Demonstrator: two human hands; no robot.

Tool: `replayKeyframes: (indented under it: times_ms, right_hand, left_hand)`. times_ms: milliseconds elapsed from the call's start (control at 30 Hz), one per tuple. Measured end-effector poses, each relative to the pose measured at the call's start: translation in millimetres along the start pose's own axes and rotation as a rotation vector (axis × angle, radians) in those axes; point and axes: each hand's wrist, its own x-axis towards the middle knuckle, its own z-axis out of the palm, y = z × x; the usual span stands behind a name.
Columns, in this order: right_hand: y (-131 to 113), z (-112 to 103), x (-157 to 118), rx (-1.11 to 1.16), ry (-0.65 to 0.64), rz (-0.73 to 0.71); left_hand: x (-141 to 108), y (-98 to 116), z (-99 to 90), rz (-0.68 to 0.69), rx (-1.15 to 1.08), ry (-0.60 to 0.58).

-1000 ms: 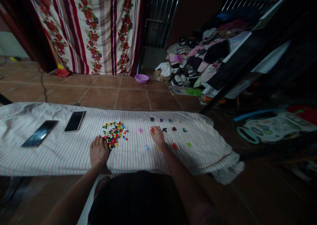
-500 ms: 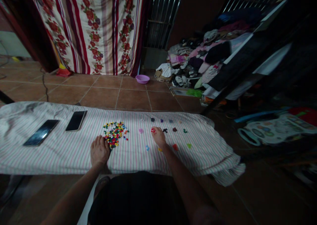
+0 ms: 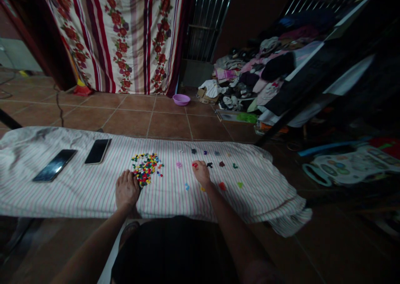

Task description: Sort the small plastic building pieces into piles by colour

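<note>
A heap of small multicoloured pieces (image 3: 146, 169) lies on a striped cloth. My left hand (image 3: 127, 189) rests palm down at the heap's near left edge, fingers stretched out and holding nothing that I can see. To the right, my right hand (image 3: 201, 173) has its fingertips pinched at a small red piece (image 3: 195, 165), low over the cloth. Around it sit little single-colour clusters: pink (image 3: 179, 164), black (image 3: 209, 165), dark red (image 3: 221, 164), light blue (image 3: 187, 186), orange-red (image 3: 222, 186) and lime green (image 3: 240, 184). A yellow one (image 3: 203, 189) is partly behind my right wrist.
Two phones (image 3: 98, 151) (image 3: 54, 165) lie on the cloth (image 3: 93, 192) at left. Beyond it, a purple basin (image 3: 181, 100) stands on the tiled floor. A clothes pile (image 3: 246, 75) is at the back right, and a floral curtain (image 3: 134, 38) hangs behind.
The whole view has shifted slightly. My right fingertips have stayed by the red pieces, with the fingers lower and less red showing. My left hand keeps its place beside the heap.
</note>
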Motion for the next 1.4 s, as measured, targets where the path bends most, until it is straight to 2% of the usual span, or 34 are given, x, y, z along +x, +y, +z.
replayKeyframes:
  times_ms: [333, 533, 667, 900, 1033, 1200, 1400]
  right_hand:
    - [-4, -4, -3, -0.003, 0.067, -0.048]
    - [-24, -8, -9, 0.006, 0.107, -0.061]
    - [-51, -6, -15, 0.056, 0.022, -0.117]
    - [-110, 17, -39, 0.140, -0.297, -0.246]
    - [-133, 25, -48, 0.076, -0.354, -0.225]
    - [-142, 27, -52, -0.003, -0.355, -0.169]
    - [-138, 27, -53, 0.057, -0.356, -0.157]
  left_hand:
    - [1, 0, -1.9, 0.014, 0.009, -0.008]
    - [1, -2, 1.6, 0.029, 0.019, 0.034]
    - [0, -2, 2.2, 0.036, 0.024, 0.047]
    - [1, -2, 1.6, 0.024, 0.023, 0.025]
    - [1, -2, 2.9, 0.021, 0.038, 0.020]
    - [1, -1, 1.4, 0.011, 0.048, -0.006]
    - [1, -1, 0.6, 0.024, 0.032, 0.010]
